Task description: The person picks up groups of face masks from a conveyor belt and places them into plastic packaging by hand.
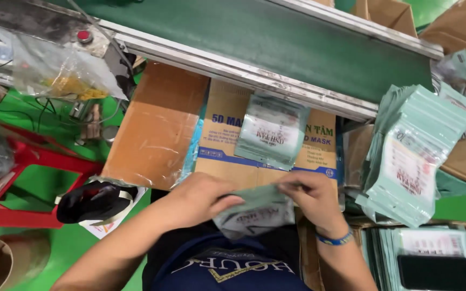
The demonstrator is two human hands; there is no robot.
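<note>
Green pouch (254, 213) pinched at edges, left hand (198, 199), right hand (311, 196)

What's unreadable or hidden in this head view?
- Pouch in both hands: lower part blurred, contents unclear; the left hand and right hand cover its top corners.
- Cardboard box: partly covered by a stack of pouches.
- Black item bottom right: cut off by the frame edge.
- Clear bag top left: contents indistinct.

Two hands, the left hand (198, 199) and right hand (308, 196), share one pale green mask packet (254, 210). One more packet (271, 129) lies on one printed carton (227, 140). Two packet stacks (413, 156) (432, 245) sit right. One red stool (25, 178), one conveyor belt (276, 37).
</note>
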